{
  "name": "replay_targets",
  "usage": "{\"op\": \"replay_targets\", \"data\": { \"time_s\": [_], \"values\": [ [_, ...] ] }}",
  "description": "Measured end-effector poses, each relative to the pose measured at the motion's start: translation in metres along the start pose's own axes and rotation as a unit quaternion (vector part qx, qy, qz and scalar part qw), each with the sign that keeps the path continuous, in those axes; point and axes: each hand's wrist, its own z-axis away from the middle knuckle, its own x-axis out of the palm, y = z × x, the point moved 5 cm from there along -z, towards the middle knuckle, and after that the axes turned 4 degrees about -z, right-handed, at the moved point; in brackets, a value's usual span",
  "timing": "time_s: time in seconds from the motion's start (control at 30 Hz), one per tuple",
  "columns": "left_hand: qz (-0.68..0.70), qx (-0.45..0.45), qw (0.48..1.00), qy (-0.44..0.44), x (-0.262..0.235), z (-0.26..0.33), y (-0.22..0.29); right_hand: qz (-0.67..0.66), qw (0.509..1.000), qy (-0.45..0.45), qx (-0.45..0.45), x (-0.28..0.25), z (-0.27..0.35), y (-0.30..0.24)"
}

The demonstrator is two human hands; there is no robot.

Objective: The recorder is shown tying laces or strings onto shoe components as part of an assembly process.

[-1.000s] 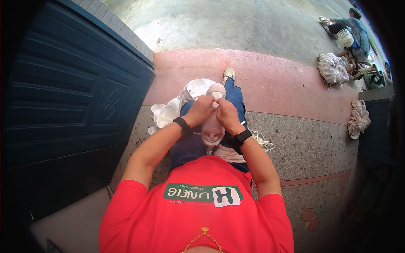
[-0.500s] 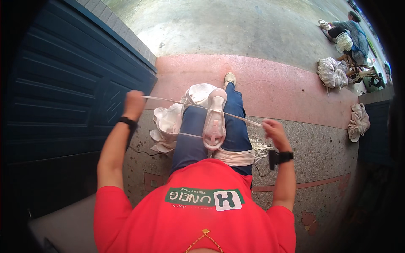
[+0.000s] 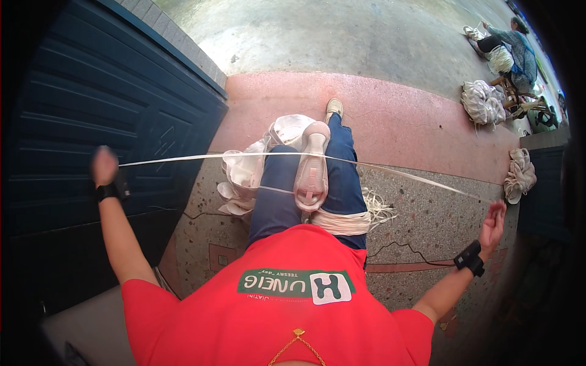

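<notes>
A pale pink and white shoe (image 3: 312,174) rests on my lap between the thighs, sole facing up. Across it runs a long white shoelace (image 3: 244,155), stretched wide to both sides. My left hand (image 3: 105,166), smeared by motion, is closed on one end in front of the dark door. Far out to the right, my right hand (image 3: 492,229) has its fingers pressed together at the other end. A second pale strand (image 3: 276,190) crosses my left thigh to the shoe. A bundle of white laces (image 3: 343,222) is wrapped around my right thigh, its loose ends hanging outward.
White shoe uppers (image 3: 244,171) are heaped beside my left leg. A dark blue panelled door (image 3: 79,122) stands at left. Black cables (image 3: 403,245) trail over the speckled floor. At far right are pale bundles (image 3: 482,102), another pile (image 3: 519,175) and a seated person (image 3: 516,52).
Both hands have moved outward, left hand to the left, right hand to the right and nearer me. The lace between them now spans much wider. The shoe stays on my lap.
</notes>
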Motion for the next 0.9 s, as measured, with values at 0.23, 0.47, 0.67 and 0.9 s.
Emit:
{"op": "replay_targets", "data": {
  "time_s": [0.23, 0.47, 0.67, 0.9],
  "values": [
    [-0.197, -0.079, 0.922, -0.323, 0.258, 0.155, -0.131, 0.301, 0.889, -0.286, 0.192, 0.233, 0.109, 0.266],
    [-0.254, -0.188, 0.806, -0.5, 0.382, 0.305, -0.254, 0.396, 0.779, -0.4, 0.278, 0.248, 0.199, 0.421],
    [-0.257, -0.208, 0.801, -0.498, 0.415, 0.315, -0.313, 0.605, 0.627, -0.491, -0.003, 0.272, 0.188, 0.411],
    [-0.226, -0.164, 0.839, -0.467, 0.418, 0.328, -0.316, 0.63, 0.609, -0.464, -0.126, 0.275, 0.175, 0.427]
  ]
}}
